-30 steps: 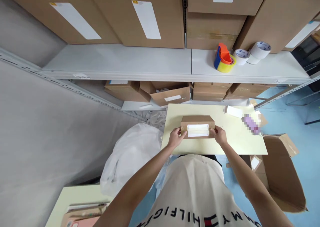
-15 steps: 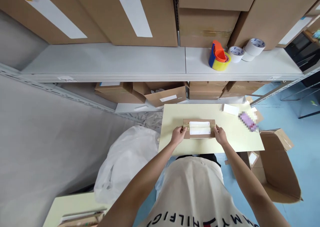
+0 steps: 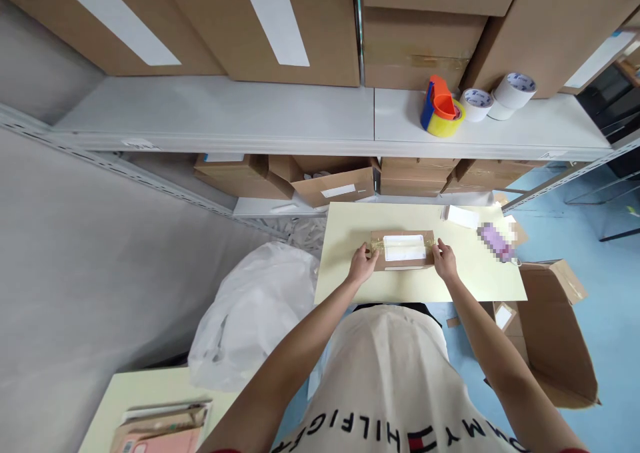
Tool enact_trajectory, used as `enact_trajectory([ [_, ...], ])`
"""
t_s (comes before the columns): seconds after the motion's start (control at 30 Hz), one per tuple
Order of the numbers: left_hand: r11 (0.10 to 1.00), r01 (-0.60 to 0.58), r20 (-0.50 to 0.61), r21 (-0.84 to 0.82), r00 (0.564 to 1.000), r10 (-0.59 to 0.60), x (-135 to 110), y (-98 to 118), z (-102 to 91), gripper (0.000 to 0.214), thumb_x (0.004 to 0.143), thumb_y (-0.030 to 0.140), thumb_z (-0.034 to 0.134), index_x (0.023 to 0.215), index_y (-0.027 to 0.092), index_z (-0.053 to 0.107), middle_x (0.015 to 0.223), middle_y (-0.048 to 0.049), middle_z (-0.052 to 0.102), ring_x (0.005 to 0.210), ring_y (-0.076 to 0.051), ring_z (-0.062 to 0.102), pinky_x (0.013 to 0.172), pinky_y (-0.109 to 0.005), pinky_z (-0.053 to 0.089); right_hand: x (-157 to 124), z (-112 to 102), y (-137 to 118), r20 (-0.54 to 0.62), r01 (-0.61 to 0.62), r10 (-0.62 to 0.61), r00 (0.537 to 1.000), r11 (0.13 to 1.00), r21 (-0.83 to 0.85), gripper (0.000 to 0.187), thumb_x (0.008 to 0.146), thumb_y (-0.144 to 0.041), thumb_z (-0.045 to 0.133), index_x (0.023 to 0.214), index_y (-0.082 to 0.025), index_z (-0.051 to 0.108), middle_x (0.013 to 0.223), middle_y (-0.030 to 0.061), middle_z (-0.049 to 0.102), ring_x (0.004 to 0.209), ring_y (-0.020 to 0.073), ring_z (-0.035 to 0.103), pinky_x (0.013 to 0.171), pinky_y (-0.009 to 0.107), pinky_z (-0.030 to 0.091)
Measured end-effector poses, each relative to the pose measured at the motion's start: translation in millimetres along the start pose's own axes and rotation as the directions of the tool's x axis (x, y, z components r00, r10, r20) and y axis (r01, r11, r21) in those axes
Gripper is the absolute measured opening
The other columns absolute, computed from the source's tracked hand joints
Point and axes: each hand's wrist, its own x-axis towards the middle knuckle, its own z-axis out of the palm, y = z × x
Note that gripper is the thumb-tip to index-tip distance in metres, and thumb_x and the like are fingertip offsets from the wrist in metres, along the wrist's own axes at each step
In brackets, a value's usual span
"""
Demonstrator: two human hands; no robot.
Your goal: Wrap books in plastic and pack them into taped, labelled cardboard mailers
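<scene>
**Both hands on a small labelled box**

The left hand (image 3: 364,264) had its grip pinched on the left end of the small cardboard box (image 3: 403,264), and the right hand (image 3: 445,261) had its grip pinched on the right end. The box lay flat near the middle of the pale yellow desk (image 3: 345,240), with a white label (image 3: 404,247) on top. Farther right on the desk lay a white slip (image 3: 463,216). On the shelf (image 3: 225,106) beyond stood a tape dispenser (image 3: 441,110) beside two tape rolls (image 3: 477,103). A white plastic bag (image 3: 250,313) sat left of the desk, and an open carton (image 3: 565,333) sat to its right.
</scene>
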Motion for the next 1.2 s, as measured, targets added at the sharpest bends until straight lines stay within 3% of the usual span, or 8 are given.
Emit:
enact_trajectory([
  [0.1,0.975,-0.166,-0.105,0.147,0.978,0.182,-9,1,-0.3,0.056,0.083,0.035,0.062,0.133,0.011,0.052,0.129,-0.0199,0.057,0.115,-0.029,0.058,0.098,-0.043,0.046,-7,-6,3,-0.026,0.188,-0.188,0.982,0.982,-0.018,0.069,0.091,-0.065,0.037,0.132,-0.013,0.057,0.118,0.0185,0.059,0.105,0.0294,0.06,0.092,0.047,0.05],
  [0.27,0.807,-0.434,-0.031,0.401,0.874,0.485,-17,20,-0.3,0.03,0.085,0.032,0.061,0.113,0.022,0.067,0.127,-0.013,0.06,0.123,-0.032,0.051,0.105,-0.049,0.04,-9,-14,6,0.032,0.411,-0.41,0.911,0.909,-0.065,0.063,0.094,-0.063,0.033,0.117,-0.015,0.067,0.114,0.018,0.06,0.11,0.0311,0.057,0.099,0.052,0.046],
  [0.43,0.757,-0.477,0.068,0.447,0.862,0.502,-5,58,15.1,0.025,0.088,0.033,0.058,0.106,0.022,0.071,0.119,-0.0113,0.065,0.113,-0.03,0.057,0.098,-0.048,0.045,20,-30,22,0.045,0.407,-0.405,0.913,0.909,-0.085,0.051,0.097,-0.052,0.037,0.12,-0.017,0.065,0.118,0.0173,0.062,0.115,0.0302,0.057,0.1,0.05,0.048],
  [0.57,0.755,-0.52,0.137,0.398,0.848,0.512,20,95,39.6,0.026,0.088,0.034,0.059,0.106,0.021,0.072,0.117,-0.0112,0.066,0.114,-0.028,0.058,0.101,-0.044,0.046,71,-51,52,0.129,0.281,-0.253,0.959,0.912,-0.297,0.041,0.092,-0.032,0.049,0.128,-0.014,0.06,0.13,0.0201,0.06,0.12,0.0322,0.057,0.1,0.05,0.047],
  [0.73,0.833,-0.455,0.287,0.314,0.882,0.373,63,141,87.2,0.025,0.084,0.034,0.064,0.104,0.021,0.072,0.113,-0.008,0.068,0.112,-0.025,0.062,0.102,-0.038,0.047,147,-64,84,0.285,0.255,-0.116,0.952,0.814,-0.522,0.057,0.084,-0.011,0.055,0.141,-0.011,0.047,0.15,0.0226,0.043,0.139,0.0328,0.04,0.108,0.049,0.038],
  [0.87,0.942,-0.191,0.373,0.277,0.924,0.078,97,163,128.2,0.03,0.085,0.033,0.064,0.109,0.017,0.07,0.118,-0.0103,0.069,0.106,-0.023,0.066,0.095,-0.032,0.051,184,-56,91,0.387,0.319,-0.106,0.916,0.778,-0.542,0.062,0.082,-0.006,0.052,0.144,-0.011,0.042,0.155,0.0211,0.037,0.143,0.0324,0.034,0.11,0.049,0.035],
  [0.97,0.965,-0.04,0.401,0.261,0.914,-0.071,114,165,151.7,0.035,0.085,0.036,0.064,0.113,0.016,0.068,0.121,-0.0106,0.069,0.106,-0.022,0.067,0.093,-0.03,0.051,186,-50,95,0.392,0.385,-0.184,0.901,0.756,-0.53,0.051,0.086,-0.007,0.047,0.137,-0.01,0.048,0.149,0.0214,0.044,0.139,0.0317,0.04,0.107,0.047,0.039],
  [1.2,0.976,0.086,0.466,0.202,0.868,-0.173,127,153,184.8,0.045,0.081,0.043,0.067,0.115,0.013,0.067,0.125,-0.0125,0.068,0.114,-0.025,0.064,0.097,-0.031,0.047,163,-57,113,0.428,0.585,-0.407,0.807,0.656,-0.477,0.041,0.089,-0.001,0.036,0.118,-0.014,0.063,0.13,0.0151,0.062,0.124,0.0244,0.054,0.089,0.032,0.048],
])
